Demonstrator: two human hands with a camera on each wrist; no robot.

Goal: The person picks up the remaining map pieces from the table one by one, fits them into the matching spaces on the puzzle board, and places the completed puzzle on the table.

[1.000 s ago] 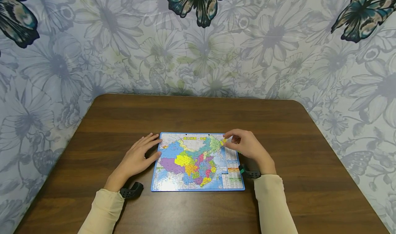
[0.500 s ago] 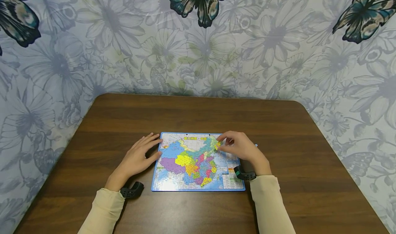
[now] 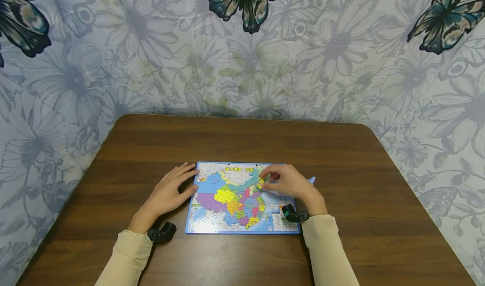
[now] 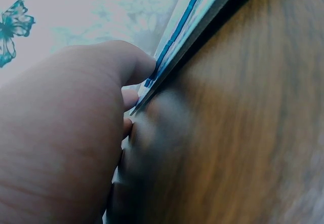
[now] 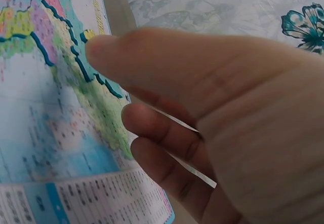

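A map puzzle board (image 3: 204,225) of coloured regions with a blue rim lies flat on the table in the head view. My left hand (image 3: 168,193) lies at its left edge, fingers fairly straight, with thumb and fingertips touching the rim. In the left wrist view the thumb (image 4: 136,64) meets the board's edge. Over the board's upper right, my right hand (image 3: 288,183) pinches a small yellow puzzle piece (image 3: 260,182) between thumb and index finger. Only a bit of that yellow piece (image 5: 89,34) shows past the thumb in the right wrist view.
A small light-blue puzzle piece (image 3: 312,180) lies on the brown wooden table (image 3: 242,139), just right of the board and partly behind the right hand. Each wrist wears a black band. A floral cloth with butterflies (image 3: 242,75) hangs behind the table.
My right hand has moved left and slightly nearer over the board, carrying the yellow puzzle piece. The light-blue piece has come into view behind it. My left hand has stayed in place.
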